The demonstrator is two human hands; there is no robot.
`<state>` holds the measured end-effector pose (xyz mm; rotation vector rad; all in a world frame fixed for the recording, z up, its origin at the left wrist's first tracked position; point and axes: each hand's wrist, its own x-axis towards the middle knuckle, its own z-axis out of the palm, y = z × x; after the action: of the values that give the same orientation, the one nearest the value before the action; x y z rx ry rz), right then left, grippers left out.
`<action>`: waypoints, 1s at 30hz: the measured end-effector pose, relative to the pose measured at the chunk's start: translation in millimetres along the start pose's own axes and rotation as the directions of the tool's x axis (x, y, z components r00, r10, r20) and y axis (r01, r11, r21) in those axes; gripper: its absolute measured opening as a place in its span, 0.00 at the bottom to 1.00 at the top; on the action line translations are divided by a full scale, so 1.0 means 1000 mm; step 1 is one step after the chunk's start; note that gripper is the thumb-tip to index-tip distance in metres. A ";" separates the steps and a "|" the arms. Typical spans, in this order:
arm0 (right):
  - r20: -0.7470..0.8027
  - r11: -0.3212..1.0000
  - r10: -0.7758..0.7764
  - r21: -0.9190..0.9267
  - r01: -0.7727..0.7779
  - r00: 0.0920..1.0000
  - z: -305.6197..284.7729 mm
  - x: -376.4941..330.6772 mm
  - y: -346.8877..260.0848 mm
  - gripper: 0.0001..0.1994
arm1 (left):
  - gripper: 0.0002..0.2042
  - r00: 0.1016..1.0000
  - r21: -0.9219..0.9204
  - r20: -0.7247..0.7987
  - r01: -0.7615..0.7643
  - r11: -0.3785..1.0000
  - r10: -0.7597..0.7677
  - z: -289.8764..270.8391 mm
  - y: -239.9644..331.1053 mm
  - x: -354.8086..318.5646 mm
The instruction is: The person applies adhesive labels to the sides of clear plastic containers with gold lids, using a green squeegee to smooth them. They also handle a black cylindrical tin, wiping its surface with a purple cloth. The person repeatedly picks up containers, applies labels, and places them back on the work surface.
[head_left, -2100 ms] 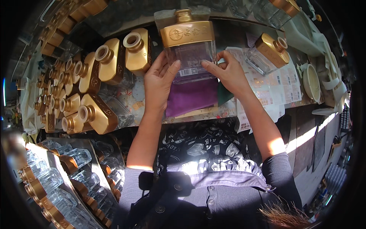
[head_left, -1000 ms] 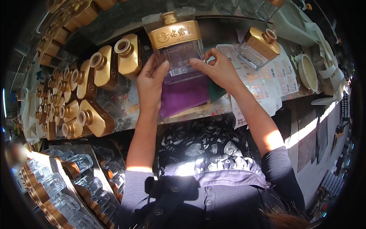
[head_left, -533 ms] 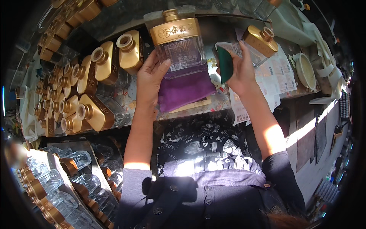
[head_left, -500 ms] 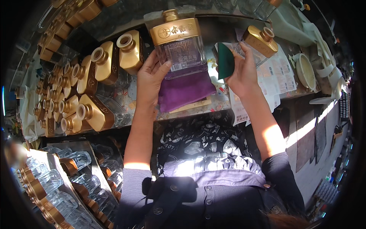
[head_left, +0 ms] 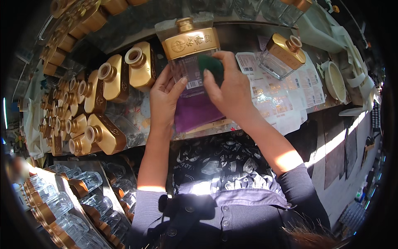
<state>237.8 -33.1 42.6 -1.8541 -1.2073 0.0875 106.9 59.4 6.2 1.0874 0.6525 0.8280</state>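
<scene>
A flat clear-glass bottle (head_left: 190, 43) with a gold embossed shoulder and neck lies in front of me, its neck pointing away. My left hand (head_left: 163, 97) grips its left side, the thumb on the front beside a clear label with a white barcode patch. In my right hand (head_left: 233, 89) a dark green scraper-like piece (head_left: 210, 68) is pinched between thumb and fingers and laid against the right of the bottle's front. The hand hides part of the label. Under the bottle's base lies a purple cloth (head_left: 197, 115).
Printed label sheets (head_left: 275, 99) cover the bench at right, with another gold-shouldered bottle (head_left: 284, 56) on them. A cream bowl (head_left: 333, 81) stands beyond. Several gold-necked bottles (head_left: 114, 76) crowd the left. Racks of upturned glass bottles (head_left: 89, 179) are at lower left.
My right hand has moved left from beside the label sheets, bringing the green scraper-like piece onto the bottle's front. My left hand still holds the bottle.
</scene>
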 end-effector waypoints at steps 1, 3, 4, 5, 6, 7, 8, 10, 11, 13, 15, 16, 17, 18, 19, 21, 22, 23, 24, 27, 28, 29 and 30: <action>-0.023 1.000 0.019 0.008 -0.019 1.000 -0.005 0.001 0.005 0.17 | 0.30 1.000 0.002 -0.001 0.006 1.000 -0.006 0.001 0.001 -0.001; -0.073 0.998 0.055 0.022 -0.053 0.996 -0.018 0.006 0.017 0.17 | 0.29 1.000 0.004 0.000 0.013 1.000 -0.013 0.002 0.003 -0.002; -0.067 0.990 0.115 0.095 -0.108 0.991 -0.022 0.005 0.019 0.17 | 0.29 1.000 0.001 0.000 0.010 1.000 -0.010 0.002 0.002 -0.001; -0.059 0.991 0.099 0.101 -0.092 0.993 -0.024 0.004 0.017 0.17 | 0.29 1.000 -0.002 -0.002 0.007 1.000 -0.007 0.000 0.000 -0.002; -0.051 0.991 0.084 0.107 -0.078 0.995 -0.026 0.003 0.014 0.17 | 0.29 1.000 -0.004 -0.003 0.006 1.000 -0.006 0.000 -0.001 -0.001; -0.043 0.991 0.068 0.114 -0.062 0.997 -0.027 0.001 0.010 0.17 | 0.29 1.000 -0.006 0.004 0.009 1.000 -0.009 0.000 0.000 0.000; -0.012 0.992 -0.056 0.113 0.057 0.998 -0.025 -0.001 0.004 0.17 | 0.29 1.000 -0.009 0.009 0.012 1.000 -0.012 0.000 0.001 0.000; -0.014 0.999 -0.043 -0.004 0.043 0.999 -0.023 0.010 0.013 0.17 | 0.30 1.000 -0.008 0.011 0.016 1.000 -0.016 0.001 0.003 -0.002; -0.015 0.997 -0.038 -0.061 0.037 0.999 -0.022 0.018 0.019 0.17 | 0.30 1.000 -0.006 0.008 0.014 1.000 -0.014 0.001 0.003 -0.002; -0.131 0.977 -0.200 -0.100 0.188 0.971 -0.037 0.040 0.016 0.09 | 0.30 1.000 0.009 0.013 -0.007 1.000 0.007 0.000 0.002 -0.001; -0.067 0.825 -0.553 -0.178 0.536 0.830 -0.037 0.053 0.006 0.07 | 0.29 0.998 0.047 0.047 -0.031 0.998 0.029 -0.003 0.000 0.000; 0.004 0.757 -0.631 -0.215 0.617 0.776 -0.033 0.051 0.003 0.07 | 0.28 0.999 0.007 0.047 -0.020 1.000 0.020 -0.005 -0.001 0.000; 0.076 0.679 -0.698 -0.244 0.692 0.712 -0.030 0.048 -0.001 0.08 | 0.28 0.999 -0.033 0.047 -0.010 0.999 0.011 -0.006 -0.002 0.000; 0.151 0.591 -0.756 -0.260 0.764 0.637 -0.026 0.047 -0.003 0.08 | 0.28 0.999 -0.073 0.042 -0.001 0.997 0.004 -0.008 -0.002 0.000; 0.215 0.593 -0.752 -0.194 0.782 0.623 -0.021 0.038 0.001 0.08 | 0.28 0.999 -0.073 0.031 0.019 0.997 -0.017 -0.009 -0.001 -0.002; 0.336 0.596 -0.742 -0.065 0.800 0.580 -0.016 0.010 0.012 0.09 | 0.29 0.998 -0.073 0.015 0.058 0.996 -0.057 -0.008 0.000 -0.004; 0.397 0.642 -0.707 0.010 0.767 0.586 -0.020 0.004 0.013 0.10 | 0.30 0.998 -0.069 0.023 0.055 0.996 -0.054 -0.009 0.000 -0.004; 0.457 0.685 -0.671 0.081 0.724 0.584 -0.025 0.000 0.010 0.11 | 0.31 0.998 -0.065 0.031 0.053 0.996 -0.051 -0.009 0.000 -0.002; 0.516 0.728 -0.633 0.143 0.670 0.577 -0.029 0.000 0.008 0.13 | 0.32 0.998 -0.059 0.044 0.052 0.997 -0.049 -0.009 -0.001 0.000; 0.285 0.757 -0.652 0.190 0.626 0.702 -0.020 0.035 -0.001 0.13 | 0.35 0.996 -0.028 0.038 0.078 0.997 -0.077 -0.014 -0.003 0.000; 0.163 0.656 -0.747 0.028 0.754 0.644 -0.019 0.051 -0.003 0.11 | 0.36 0.996 -0.032 0.047 0.075 0.997 -0.073 -0.015 -0.004 0.000; 0.209 0.600 -0.779 -0.022 0.800 0.590 -0.019 0.050 0.000 0.11 | 0.36 0.996 -0.036 0.056 0.072 0.997 -0.069 -0.016 -0.005 0.000; 0.251 0.536 -0.807 -0.071 0.841 0.535 -0.018 0.048 0.007 0.11 | 0.37 0.996 -0.036 0.067 0.064 0.997 -0.061 -0.017 -0.005 0.002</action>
<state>276.7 -9.3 66.6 -1.2253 -2.1980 -0.4125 95.5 68.1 -3.8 1.0508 0.6106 0.7452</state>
